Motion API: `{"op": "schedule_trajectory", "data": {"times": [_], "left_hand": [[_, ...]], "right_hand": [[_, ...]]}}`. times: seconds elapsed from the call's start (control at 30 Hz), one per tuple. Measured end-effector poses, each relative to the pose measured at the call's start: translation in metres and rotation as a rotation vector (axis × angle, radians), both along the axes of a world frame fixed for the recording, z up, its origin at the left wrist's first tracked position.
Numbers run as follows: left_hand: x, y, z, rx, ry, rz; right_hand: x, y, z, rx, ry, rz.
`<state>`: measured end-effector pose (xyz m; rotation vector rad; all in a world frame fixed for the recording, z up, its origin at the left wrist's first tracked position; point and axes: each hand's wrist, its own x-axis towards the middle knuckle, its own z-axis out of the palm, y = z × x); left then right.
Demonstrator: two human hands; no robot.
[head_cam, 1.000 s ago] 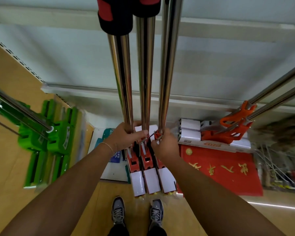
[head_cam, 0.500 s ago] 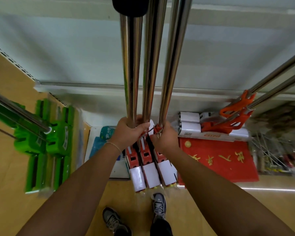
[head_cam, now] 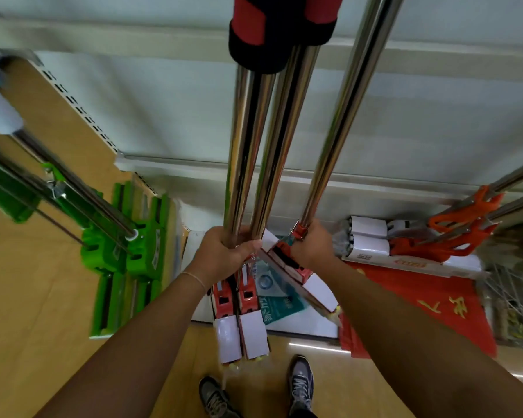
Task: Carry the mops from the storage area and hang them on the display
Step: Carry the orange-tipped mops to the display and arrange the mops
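I hold three red mops upright by their steel poles, seen from above. My left hand [head_cam: 224,251] grips two poles [head_cam: 255,152] together just above their red and white heads [head_cam: 240,321]. My right hand [head_cam: 310,245] grips the third pole [head_cam: 341,116] at its red collar, apart from the other two. The third mop's head [head_cam: 302,282] is tilted out to the right. Red and black foam grips [head_cam: 272,28] show at the top of the frame. The white display back panel [head_cam: 163,116] stands in front of me.
Green mops [head_cam: 124,245] hang at the left by a tan perforated panel [head_cam: 58,122]. Orange mops [head_cam: 465,233] lean at the right over a red mat [head_cam: 435,300]. A teal package [head_cam: 277,303] lies on the base shelf. My shoes [head_cam: 299,384] stand on the tan floor.
The third mop in my right hand has swung away to the right from the other two, its head tilting. The view has shifted and my feet have moved.
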<state>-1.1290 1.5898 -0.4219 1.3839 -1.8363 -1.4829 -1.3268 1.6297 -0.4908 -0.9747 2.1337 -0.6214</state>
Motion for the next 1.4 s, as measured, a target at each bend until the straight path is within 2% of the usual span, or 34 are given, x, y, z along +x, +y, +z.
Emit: {"op": "schedule_trajectory", "data": {"times": [0.43,1.07,1.17,1.3,1.4], "left_hand": [[0.032,0.003,0.012,0.022,0.022,0.018],[0.023,0.014,0.013,0.037,0.065,-0.002],[0.022,0.014,0.014,0.05,0.073,0.013],[0.019,0.014,0.015,0.047,0.052,-0.005],[0.015,0.015,0.01,0.029,0.021,-0.009]], "right_hand": [[-0.007,-0.052,0.002,0.023,0.017,-0.024],[-0.021,-0.086,-0.004,-0.018,-0.072,-0.051],[-0.018,-0.086,-0.002,0.027,0.004,0.035],[-0.02,-0.083,0.008,0.094,0.252,0.165],[-0.025,-0.076,0.01,0.107,0.195,0.153]]}}
